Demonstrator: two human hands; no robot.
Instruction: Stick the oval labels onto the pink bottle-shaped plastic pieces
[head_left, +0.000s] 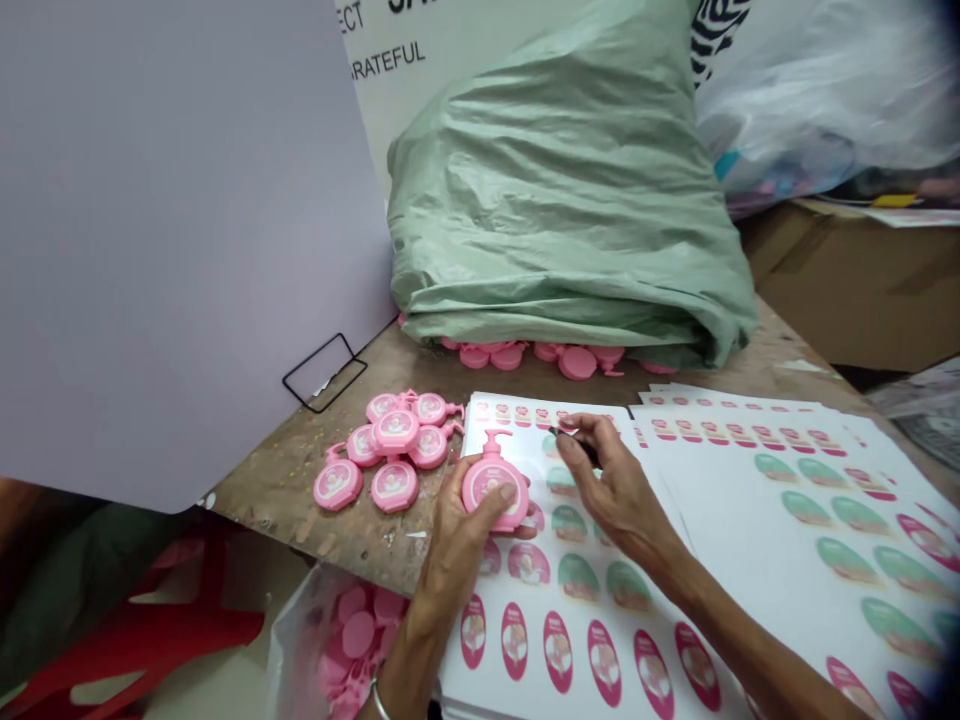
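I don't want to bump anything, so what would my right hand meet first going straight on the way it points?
Probably the pump of the pink bottle in your left hand; depth is unclear, so your right hand might instead pass just beyond it.

Bottles (394, 431) and label sheets (547, 600) on table (345, 535)

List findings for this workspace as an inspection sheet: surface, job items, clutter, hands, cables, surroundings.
Surface: worn brown tabletop, specked with yellow bits.
Job items: round pink pump bottle, labelled; white paper sheets printed with pink and green designs.
Clutter: heaped similar pink bottles; bulky pale-green sack over pink pieces.
Hands: left hand grips the bottle; right hand holds a slim black tool.
Cables: nothing seen.
Surroundings: brown cardboard box; red plastic furniture.
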